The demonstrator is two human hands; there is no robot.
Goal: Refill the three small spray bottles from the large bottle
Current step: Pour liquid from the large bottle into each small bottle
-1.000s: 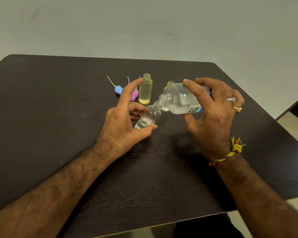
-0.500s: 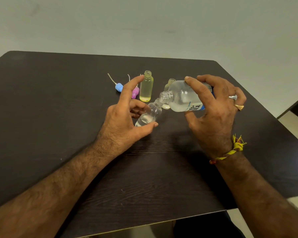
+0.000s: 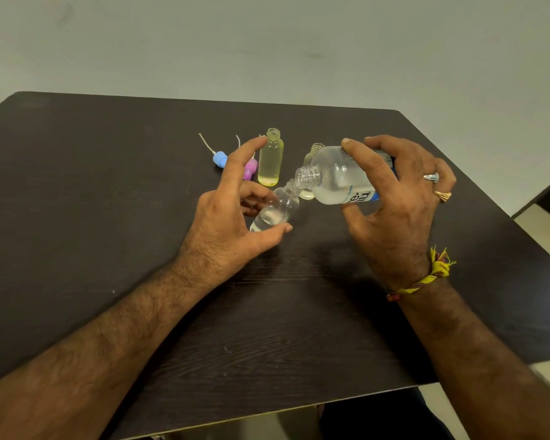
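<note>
**A:** Gripping w/ both hands: our left hand (image 3: 223, 217) is pinching the small clear bottle (image 3: 275, 209) between thumb and curled fingers, index sticking up free; our right hand (image 3: 397, 198) is wrapping thumb and fingers round the large bottle (image 3: 337, 176), closed on it.

**B:** And where are they sitting?

**A:** We're holding both near the table (image 3: 108, 217), small one leaning right, large one tipped nearly flat, its mouth just above and touching-close to the small neck. Small one's only partly full at the bottom.

**B:** So we're pouring. Tips?

**A:** Prob best if we're keeping the necks lined up, tilting slowly, watching the level, so nothing's spilling over the narrow rim.

**B:** The others?

**A:** Yellowish bottle (image 3: 270, 160) is standing open behind; third bottle (image 3: 310, 173) is mostly hidden behind the large one. Blue cap (image 3: 219, 159) and pink cap (image 3: 251, 168) are lying nearby w/ their tubes.

**B:** Any label text?

**A:** Blue-and-white label, partly covered; we're only making out fragments, can't read a brand.
</note>
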